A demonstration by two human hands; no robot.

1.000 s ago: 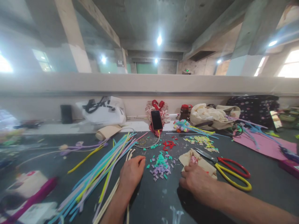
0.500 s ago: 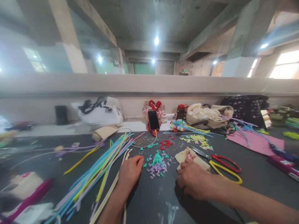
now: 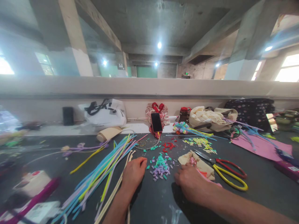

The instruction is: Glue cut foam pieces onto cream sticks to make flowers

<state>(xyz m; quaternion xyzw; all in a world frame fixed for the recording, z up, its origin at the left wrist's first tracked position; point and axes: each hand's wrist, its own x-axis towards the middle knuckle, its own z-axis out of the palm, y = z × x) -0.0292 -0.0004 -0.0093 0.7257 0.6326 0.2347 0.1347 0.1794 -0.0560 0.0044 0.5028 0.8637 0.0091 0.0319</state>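
Note:
My left hand (image 3: 135, 173) rests on the dark table, its fingers curled together; whatever they hold, if anything, is too small to name. Left of it lie long pastel stems (image 3: 100, 174) and cream cords (image 3: 116, 193). My right hand (image 3: 190, 182) is closed over something pink and orange, partly hidden beneath the palm, just in front of a cream cloth (image 3: 206, 165). Small teal and lilac pieces (image 3: 160, 168) are heaped between my hands. Beside the cloth are scissors (image 3: 216, 161) with one red and one yellow handle loop.
A phone (image 3: 156, 122) leans on a patterned bag at the back. Red bits (image 3: 168, 146) and yellow bits (image 3: 202, 143) lie ahead. A pink sheet (image 3: 261, 144) is at right, a white bag (image 3: 106, 115) at back left.
My right hand has drawn slightly back from the cloth, and pink and orange material now shows beside it. My left hand stays curled. The whole view has shifted slightly.

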